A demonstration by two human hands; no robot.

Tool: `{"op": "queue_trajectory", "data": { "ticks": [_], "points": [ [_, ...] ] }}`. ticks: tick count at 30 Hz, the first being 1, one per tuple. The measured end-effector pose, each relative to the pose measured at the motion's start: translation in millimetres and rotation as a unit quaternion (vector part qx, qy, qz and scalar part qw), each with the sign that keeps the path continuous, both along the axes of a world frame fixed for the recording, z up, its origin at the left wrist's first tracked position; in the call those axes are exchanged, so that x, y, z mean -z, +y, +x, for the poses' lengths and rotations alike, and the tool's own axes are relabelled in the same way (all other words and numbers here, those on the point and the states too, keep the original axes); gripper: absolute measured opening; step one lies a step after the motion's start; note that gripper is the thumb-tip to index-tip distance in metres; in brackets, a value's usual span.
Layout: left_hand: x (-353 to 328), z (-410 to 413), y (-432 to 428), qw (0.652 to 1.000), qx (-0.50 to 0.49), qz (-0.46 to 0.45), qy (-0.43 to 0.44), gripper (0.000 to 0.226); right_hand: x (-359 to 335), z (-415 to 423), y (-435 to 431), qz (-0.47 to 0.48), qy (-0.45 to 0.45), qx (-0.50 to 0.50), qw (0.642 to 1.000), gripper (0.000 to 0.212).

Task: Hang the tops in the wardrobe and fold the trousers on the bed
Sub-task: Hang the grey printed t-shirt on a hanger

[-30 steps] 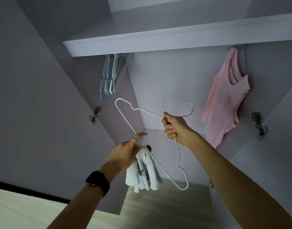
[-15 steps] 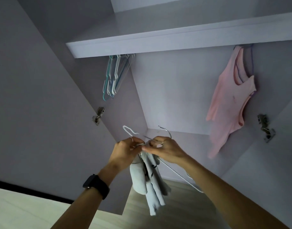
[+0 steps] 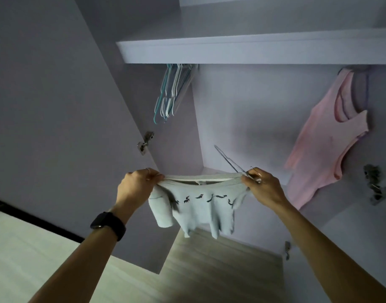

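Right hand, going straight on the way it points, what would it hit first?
Likely the wardrobe's back wall, near the corner; beyond the right hand only its own hanger lies that way. Depth unclear.

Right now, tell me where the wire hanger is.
Head view, right of centre: the wire hanger sticks up from the right hand, which grips it along with the neckline of the grey top, just left of the hanging pink top.

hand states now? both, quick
Left hand: closed, pinching the top at its neckline.
Right hand: closed, gripping the neckline's other end plus the hanger.
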State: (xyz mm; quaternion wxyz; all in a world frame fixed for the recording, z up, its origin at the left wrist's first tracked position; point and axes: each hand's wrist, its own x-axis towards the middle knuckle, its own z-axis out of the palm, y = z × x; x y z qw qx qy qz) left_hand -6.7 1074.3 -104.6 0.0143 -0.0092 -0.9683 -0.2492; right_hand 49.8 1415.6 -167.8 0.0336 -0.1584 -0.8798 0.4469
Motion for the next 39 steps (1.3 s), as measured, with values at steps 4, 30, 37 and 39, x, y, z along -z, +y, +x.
{"op": "queue_trajectory", "data": {
  "ticks": [4, 30, 37, 39],
  "points": [
    [-12.0, -7.8, 16.0, 0.993, -0.003, 0.114, 0.007, 0.004, 7.0, -1.7, -13.5, -0.003, -0.028, 0.005, 1.0, 0.013],
    [-129.7, -33.9, 96.2, 0.972, 0.223, 0.053, 0.049, 0.004, -232.8, -9.2, -42.9, -0.6, 0.32, 0.268, 0.682, 0.025],
    [-138.5, -28.6, 106.8, 0.974, 0.21, 0.071, 0.052, 0.006, -238.8, -2.6, -41.2, -0.591, 0.345, 0.269, 0.677, 0.027],
    [-140.0, -27.0, 109.8, 0.974, 0.201, 0.091, 0.051, 0.007, -240.9, 1.3, -37.0, -0.593, 0.349, 0.267, 0.675, 0.028]
  ]
}}
